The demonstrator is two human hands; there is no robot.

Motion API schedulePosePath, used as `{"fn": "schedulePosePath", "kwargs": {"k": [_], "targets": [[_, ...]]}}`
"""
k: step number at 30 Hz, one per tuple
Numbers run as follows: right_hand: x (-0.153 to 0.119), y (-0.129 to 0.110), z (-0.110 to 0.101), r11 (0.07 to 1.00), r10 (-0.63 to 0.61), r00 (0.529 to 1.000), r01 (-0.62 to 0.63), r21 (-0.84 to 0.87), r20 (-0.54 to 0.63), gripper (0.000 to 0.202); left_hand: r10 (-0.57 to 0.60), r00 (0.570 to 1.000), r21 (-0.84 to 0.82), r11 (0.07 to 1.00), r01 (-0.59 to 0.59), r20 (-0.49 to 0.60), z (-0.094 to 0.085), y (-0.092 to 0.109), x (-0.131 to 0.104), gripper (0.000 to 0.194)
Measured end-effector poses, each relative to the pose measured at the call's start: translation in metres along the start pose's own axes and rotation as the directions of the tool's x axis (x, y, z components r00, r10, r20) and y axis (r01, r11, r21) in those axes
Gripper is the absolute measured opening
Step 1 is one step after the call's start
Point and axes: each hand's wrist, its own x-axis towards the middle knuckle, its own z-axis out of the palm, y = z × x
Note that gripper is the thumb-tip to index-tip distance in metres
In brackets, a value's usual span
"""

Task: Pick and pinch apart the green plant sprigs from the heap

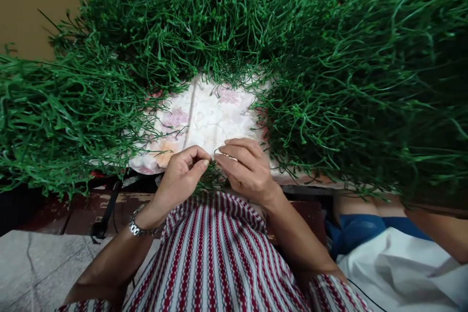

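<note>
At the middle of the work surface, my left hand [185, 170] is closed in a pinch, thumb pressed to the forefinger. My right hand [248, 168] faces it, fingers bent and tips brought together. A thin green sprig [216, 151], mostly hidden by the fingers, shows where the fingertips almost meet. Below both hands, more green sprigs [210, 179] lie at the near edge, above my striped garment. The floral cloth [208, 112] under and beyond my hands is white with pink and orange flowers.
Large heaps of green plastic-looking sprigs surround the cloth: a left heap [62, 112], a far heap [219, 14] and a right heap [351, 87]. A tan panel [36, 5] stands at far left. At lower right sits another person in blue shorts [361, 226], one arm partly visible.
</note>
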Motion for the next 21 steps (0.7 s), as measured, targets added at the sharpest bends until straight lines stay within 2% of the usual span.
{"fn": "schedulePosePath", "kwargs": {"k": [2, 4, 8, 11, 18, 21], "targets": [[-0.003, -0.001, 0.004, 0.999, -0.015, 0.999, 0.014, -0.029, -0.051, 0.024, -0.008, 1.000, -0.045, 0.999, 0.007, -0.029, 0.002, -0.004, -0.001, 0.009], [-0.003, -0.001, 0.007, 1.000, 0.020, 0.997, -0.021, -0.012, -0.075, 0.027, -0.019, 0.999, -0.092, 0.996, 0.015, -0.046, 0.002, -0.007, -0.001, 0.008], [-0.002, -0.001, 0.009, 0.982, 0.172, 0.983, -0.166, 0.089, -0.070, 0.018, -0.027, 0.996, -0.140, 0.990, 0.015, -0.083, 0.002, -0.010, -0.003, 0.007], [0.000, -0.003, 0.010, 0.965, 0.233, 0.969, -0.221, 0.141, -0.075, 0.013, -0.008, 0.998, -0.142, 0.990, -0.002, -0.070, 0.003, -0.009, -0.004, 0.007], [0.005, -0.004, 0.010, 0.960, 0.215, 0.976, -0.205, 0.190, -0.035, 0.011, -0.054, 0.999, -0.138, 0.989, 0.053, -0.003, 0.001, -0.007, -0.001, 0.006], [0.008, -0.001, 0.008, 0.964, 0.170, 0.985, -0.171, 0.206, 0.022, 0.014, -0.073, 0.997, -0.171, 0.983, 0.069, -0.018, 0.002, -0.009, 0.000, 0.003]]}}
